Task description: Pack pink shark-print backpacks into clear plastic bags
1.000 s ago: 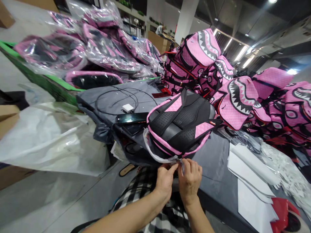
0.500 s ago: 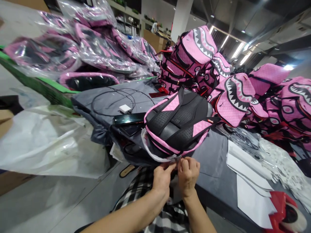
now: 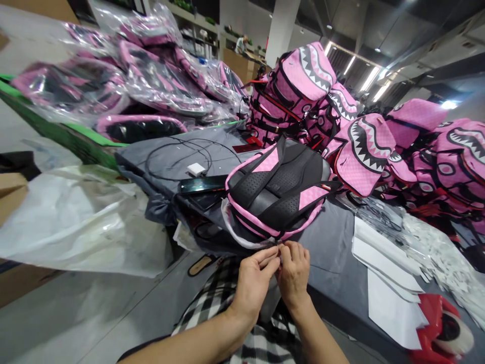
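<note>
You are bringing both hands together at the near edge of the surface [image 3: 328, 245]. Your left hand [image 3: 252, 280] is pinching with thumb and forefinger at the near end of the pink and black backpack [image 3: 278, 189], and your right hand [image 3: 294, 270] is pinching beside it, fingertips meeting; the exact bit between them is too small to tell. The backpack is lying straps up at that near edge, with a white strip [image 3: 235, 230] curving along its near left side. A phone [image 3: 202, 184] is lying just beside it, toward the surface's left edge, near a white plug [image 3: 196, 169]. White sheets [image 3: 394, 308] are lying along the near edge to the right, beside a red tape dispenser [image 3: 432, 321].
</note>
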The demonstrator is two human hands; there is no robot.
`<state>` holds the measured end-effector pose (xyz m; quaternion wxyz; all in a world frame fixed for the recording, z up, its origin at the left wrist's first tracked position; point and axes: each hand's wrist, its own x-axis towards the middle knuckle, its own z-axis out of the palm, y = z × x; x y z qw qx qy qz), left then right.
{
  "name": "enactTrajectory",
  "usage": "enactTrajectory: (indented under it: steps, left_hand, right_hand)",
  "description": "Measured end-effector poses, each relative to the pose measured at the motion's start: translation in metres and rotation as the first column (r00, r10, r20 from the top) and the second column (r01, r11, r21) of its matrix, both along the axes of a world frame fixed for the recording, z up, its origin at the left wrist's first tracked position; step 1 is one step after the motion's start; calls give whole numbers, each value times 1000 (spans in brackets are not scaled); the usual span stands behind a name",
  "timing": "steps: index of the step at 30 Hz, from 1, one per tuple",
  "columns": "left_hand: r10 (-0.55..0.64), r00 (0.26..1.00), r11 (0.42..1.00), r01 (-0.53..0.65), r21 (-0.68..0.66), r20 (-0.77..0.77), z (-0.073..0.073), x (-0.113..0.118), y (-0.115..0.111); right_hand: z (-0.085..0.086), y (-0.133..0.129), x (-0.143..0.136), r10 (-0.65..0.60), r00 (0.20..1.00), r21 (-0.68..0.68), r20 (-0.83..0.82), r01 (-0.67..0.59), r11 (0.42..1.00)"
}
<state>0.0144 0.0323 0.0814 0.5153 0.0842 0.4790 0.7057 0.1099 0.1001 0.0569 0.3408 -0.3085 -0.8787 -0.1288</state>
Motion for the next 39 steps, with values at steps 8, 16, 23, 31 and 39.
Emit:
enactTrajectory:
  steps: [8,16,23,31,39]
  left_hand:
    - [-61,990,987,41,154,130,-30,-3,13]
    - [-80,856,983,-18,185,511,-46,17,42]
    - [-71,961,968,2,250,268,-46,15,37]
    - [-24,995,995,15,95,102,-48,14,33]
    - [-216,939,972,181,-150,-268,-77,4,34]
  right_hand:
    - [7,2,-4,-44,981,-250,-190,-5,968]
    - [33,21,7,-100,946,-735,-308,-170,657]
    - [18,34,6,-104,936,-756,-336,-202,623]
    - [25,3,131,-534,737,-611,-414,210,763]
    - [66,-55,326,-891,120,-635,-438,660,401]
